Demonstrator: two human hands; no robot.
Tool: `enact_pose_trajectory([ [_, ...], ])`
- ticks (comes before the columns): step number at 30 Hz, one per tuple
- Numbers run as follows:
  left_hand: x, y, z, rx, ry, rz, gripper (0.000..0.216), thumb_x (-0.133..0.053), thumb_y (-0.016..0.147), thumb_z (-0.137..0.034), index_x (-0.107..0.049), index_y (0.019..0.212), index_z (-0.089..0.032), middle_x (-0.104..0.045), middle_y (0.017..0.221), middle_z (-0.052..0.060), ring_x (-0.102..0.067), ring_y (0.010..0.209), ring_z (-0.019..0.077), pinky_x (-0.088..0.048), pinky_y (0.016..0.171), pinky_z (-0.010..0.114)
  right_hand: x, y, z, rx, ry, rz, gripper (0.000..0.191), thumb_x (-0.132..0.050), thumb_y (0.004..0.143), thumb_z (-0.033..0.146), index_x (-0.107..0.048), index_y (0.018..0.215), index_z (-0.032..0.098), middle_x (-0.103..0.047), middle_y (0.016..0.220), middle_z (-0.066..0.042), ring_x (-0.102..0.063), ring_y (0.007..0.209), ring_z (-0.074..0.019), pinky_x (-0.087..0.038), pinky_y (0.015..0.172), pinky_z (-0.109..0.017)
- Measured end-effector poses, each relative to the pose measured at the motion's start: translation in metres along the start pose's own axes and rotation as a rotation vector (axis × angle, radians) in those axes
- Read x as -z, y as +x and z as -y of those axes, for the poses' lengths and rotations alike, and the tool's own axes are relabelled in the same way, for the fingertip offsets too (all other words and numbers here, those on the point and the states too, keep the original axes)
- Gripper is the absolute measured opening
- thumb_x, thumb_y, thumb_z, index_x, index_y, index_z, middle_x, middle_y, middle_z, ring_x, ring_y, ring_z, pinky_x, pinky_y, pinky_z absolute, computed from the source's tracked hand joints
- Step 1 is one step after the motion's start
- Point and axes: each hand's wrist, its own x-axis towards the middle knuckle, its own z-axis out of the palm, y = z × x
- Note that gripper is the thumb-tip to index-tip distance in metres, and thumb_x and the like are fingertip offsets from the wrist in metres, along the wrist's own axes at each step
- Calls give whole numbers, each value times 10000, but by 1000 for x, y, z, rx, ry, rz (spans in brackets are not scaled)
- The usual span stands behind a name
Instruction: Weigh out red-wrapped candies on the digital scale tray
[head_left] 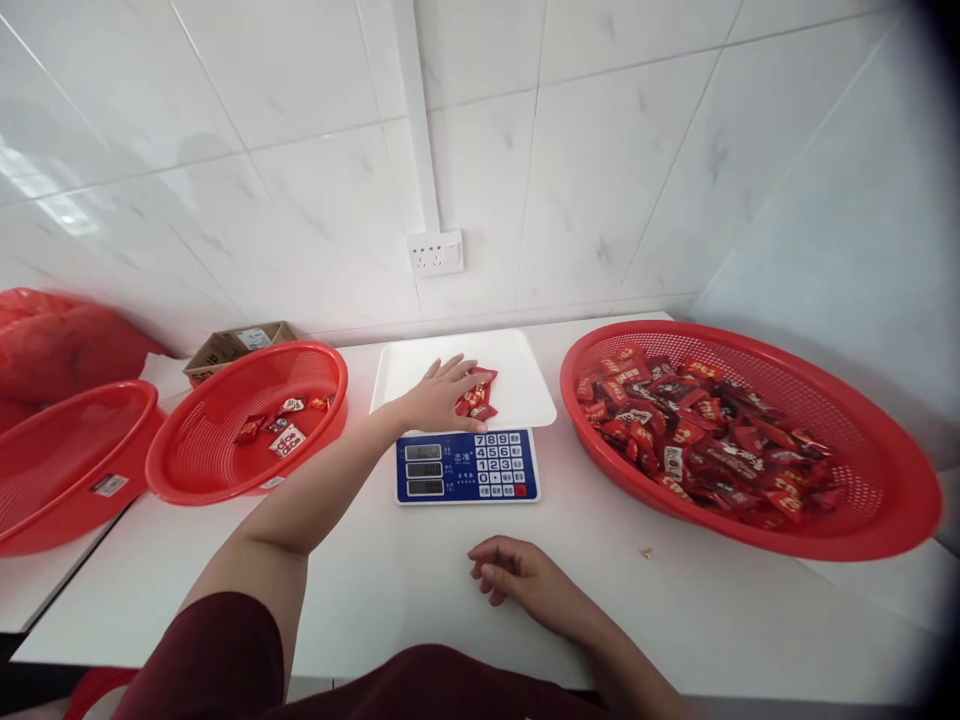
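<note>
My left hand (446,395) reaches over the white pan (517,370) of a weighing scale, its fingers spread. Several small red-wrapped sweets (478,395) lie on the pan beside and partly under the palm; whether the hand touches them is hard to tell. Below the wrist shows the scale's blue keypad panel (466,467), with displays too faint to read. My right hand (521,582) hovers near or rests on the white tabletop in front of the scale. Its fingers are loosely curled, a gap shows between thumb and forefinger, and nothing is visible in them.
A large red basket (892,480) heaped with red-wrapped sweets stands at right. Left of the scale, another red basket (180,450) holds a few packets, with a cardboard box (217,350) behind it. Farther left are a third basket (112,440) and a red bag (67,340).
</note>
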Motion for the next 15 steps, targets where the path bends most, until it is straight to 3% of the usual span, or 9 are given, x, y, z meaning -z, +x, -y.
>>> enact_pose_trajectory([
  [8, -10, 12, 3, 38, 13, -111, 600, -520, 781, -534, -434, 1303, -251, -382, 1387, 86, -290, 1308, 287, -239, 1072, 439, -2, 1, 0, -19, -22, 6, 433, -660, 668, 527, -621, 904, 166, -605, 807, -35, -562, 681, -142, -469, 640, -309],
  [12, -8, 17, 6, 45, 8, -149, 564, -538, 780, -526, -483, 1255, -226, -338, 1417, 123, -269, 1320, 309, -224, 1071, 489, 0, 1, -3, -13, -54, 10, 452, -641, 680, 545, -609, 923, 166, -599, 809, -34, -558, 677, -137, -477, 667, -323],
  [15, -2, 2, 2, 13, -57, -278, 530, -545, 783, -524, -510, 1212, -214, -338, 1418, 133, -248, 1333, 305, -237, 1070, 486, 2, 0, -4, -13, -67, 10, 478, -627, 687, 561, -598, 952, 164, -602, 843, -42, -563, 697, -139, -482, 690, -333],
])
